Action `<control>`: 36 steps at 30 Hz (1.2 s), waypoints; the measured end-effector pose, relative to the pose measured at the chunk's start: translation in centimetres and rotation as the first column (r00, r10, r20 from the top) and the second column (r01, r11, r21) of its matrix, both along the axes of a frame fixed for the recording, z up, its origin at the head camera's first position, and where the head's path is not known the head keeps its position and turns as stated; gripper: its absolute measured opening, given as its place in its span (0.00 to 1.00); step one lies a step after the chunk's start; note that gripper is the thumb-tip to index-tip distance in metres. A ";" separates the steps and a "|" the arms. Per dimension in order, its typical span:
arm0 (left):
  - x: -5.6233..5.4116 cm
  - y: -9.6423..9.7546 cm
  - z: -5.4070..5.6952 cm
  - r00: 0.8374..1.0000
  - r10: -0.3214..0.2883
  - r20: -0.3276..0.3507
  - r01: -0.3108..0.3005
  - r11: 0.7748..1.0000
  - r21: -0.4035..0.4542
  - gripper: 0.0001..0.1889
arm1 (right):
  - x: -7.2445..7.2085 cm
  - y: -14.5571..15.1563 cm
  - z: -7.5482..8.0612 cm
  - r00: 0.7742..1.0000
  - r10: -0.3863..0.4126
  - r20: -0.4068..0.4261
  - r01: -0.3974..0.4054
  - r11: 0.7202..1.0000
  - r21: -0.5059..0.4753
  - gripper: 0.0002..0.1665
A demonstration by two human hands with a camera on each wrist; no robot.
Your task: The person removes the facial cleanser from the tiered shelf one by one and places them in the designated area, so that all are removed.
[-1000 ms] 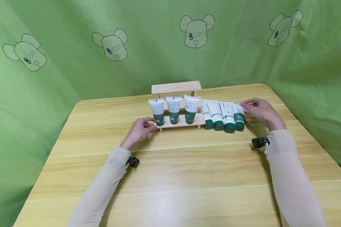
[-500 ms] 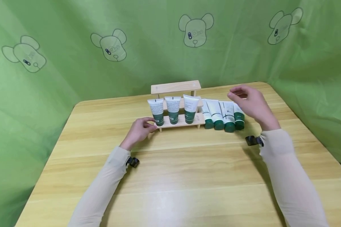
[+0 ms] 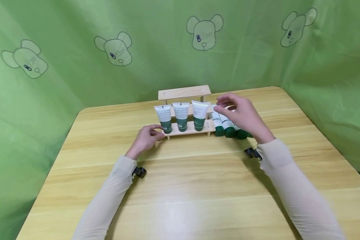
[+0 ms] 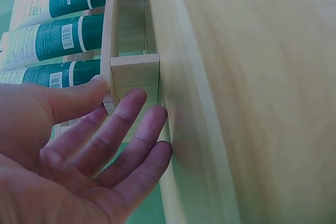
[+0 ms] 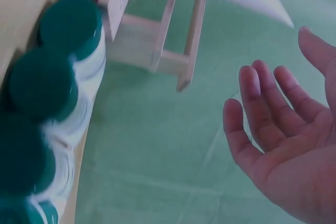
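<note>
A three-step wooden display stand (image 3: 184, 92) stands on the table. On its lowest step are three white and green squeeze tubes, cap down: a left tube (image 3: 164, 118), a middle tube (image 3: 181, 116) and a right tube (image 3: 199, 115). My left hand (image 3: 144, 140) holds the left end of that step, thumb (image 4: 79, 98) at the board's edge and the other fingers loosely bent by the leg. Empty, my right hand (image 3: 243, 113) hovers above several lying tubes (image 3: 218, 128), partly hiding them. Its fingers (image 5: 251, 85) are apart and loosely bent, near the right standing tube.
The lying tubes form a row against the stand's right side, green caps (image 5: 71, 27) toward the person. A wooden table (image 3: 174, 193) spreads in front. Green curtain (image 3: 156, 50) with bear prints hangs close behind the table and at both sides.
My right hand has lifted from the rightmost lying tube and moved left, above the lying tubes toward the stand. My left hand stays at the stand's end. The standing tubes have not moved.
</note>
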State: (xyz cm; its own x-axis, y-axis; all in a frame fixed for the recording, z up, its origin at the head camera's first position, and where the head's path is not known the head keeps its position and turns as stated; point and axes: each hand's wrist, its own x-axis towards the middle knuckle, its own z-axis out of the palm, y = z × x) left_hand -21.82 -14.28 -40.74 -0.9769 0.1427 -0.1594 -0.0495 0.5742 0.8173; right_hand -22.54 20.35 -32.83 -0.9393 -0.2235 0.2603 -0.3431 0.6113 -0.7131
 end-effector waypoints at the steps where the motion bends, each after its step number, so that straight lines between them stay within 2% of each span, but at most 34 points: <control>1: 0.0 0.0 -0.1 1.000 -0.001 0.001 0.001 1.000 0.000 0.22 | -0.1 -0.3 -0.1 1.000 0.010 -0.002 -0.010 1.000 -0.003 0.28; 6: -0.2 0.0 -0.2 1.000 -0.006 -0.005 0.006 1.000 0.001 0.22 | -0.3 -1.8 -0.5 0.999 0.048 0.015 -0.048 0.999 -0.015 0.27; 12: -0.3 0.1 -0.1 1.000 -0.002 -0.010 0.002 1.000 -0.001 0.21 | -0.5 -3.1 -0.9 0.998 0.050 0.044 -0.049 0.998 -0.027 0.27; 22: -0.3 0.0 -0.1 1.000 -0.005 -0.010 0.005 1.000 -0.006 0.21 | -0.8 -4.1 -2.0 0.999 0.008 0.046 -0.007 1.000 -0.018 0.26; 36: -0.2 0.0 -0.2 1.000 -0.012 -0.020 0.012 1.000 -0.012 0.21 | 0.7 -2.9 -0.4 1.000 -0.016 0.020 0.015 0.999 0.036 0.18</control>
